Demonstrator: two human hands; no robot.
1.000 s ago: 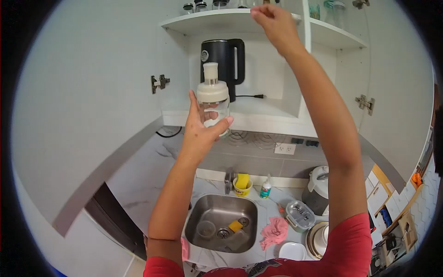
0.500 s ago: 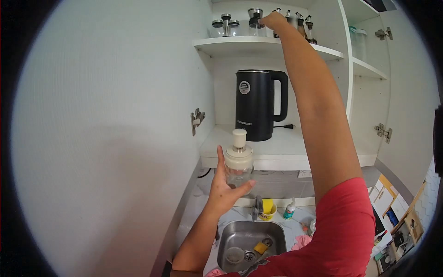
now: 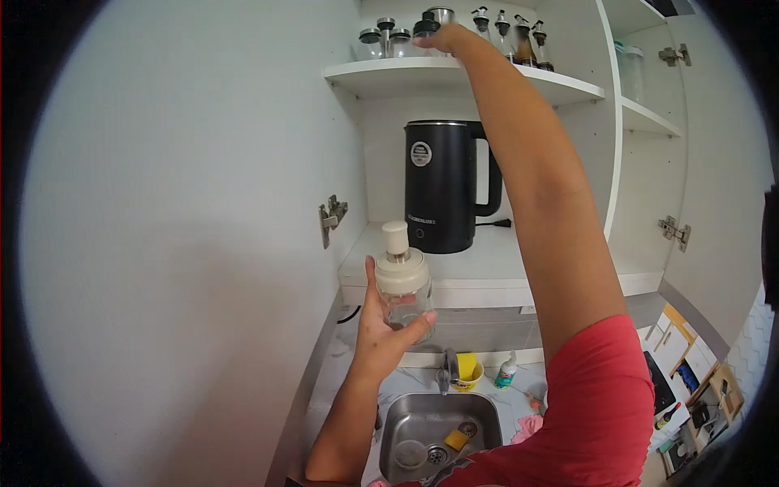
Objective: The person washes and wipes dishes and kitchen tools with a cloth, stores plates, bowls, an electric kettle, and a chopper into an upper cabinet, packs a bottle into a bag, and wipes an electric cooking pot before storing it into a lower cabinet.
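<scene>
My left hand (image 3: pixel 389 333) is wrapped round a clear glass jar (image 3: pixel 410 308) with a cream lid and knob. It holds the jar upright in front of the lower shelf, below and left of the black kettle (image 3: pixel 442 187). High up, my right hand (image 3: pixel 441 39) reaches to the upper shelf (image 3: pixel 462 75), its fingers closed round a small glass jar with a black top (image 3: pixel 425 28). Part of that jar is hidden by the fingers. Small jars (image 3: pixel 370 45) stand to its left, and a silver-lidded container (image 3: pixel 442 15) is behind it.
Dispenser bottles (image 3: pixel 503 36) stand on the upper shelf's right part. Open cabinet doors flank me, with a hinge (image 3: pixel 331 217) at the left. Below are the sink (image 3: pixel 396 430) with a yellow sponge (image 3: pixel 456 440), the faucet (image 3: pixel 446 372) and a spray bottle (image 3: pixel 506 371).
The view has tilted up. My right hand has reached the upper shelf, taken hold of the black-topped jar and shifted it left. My left hand still holds the cream-lidded jar, now lower beside the kettle.
</scene>
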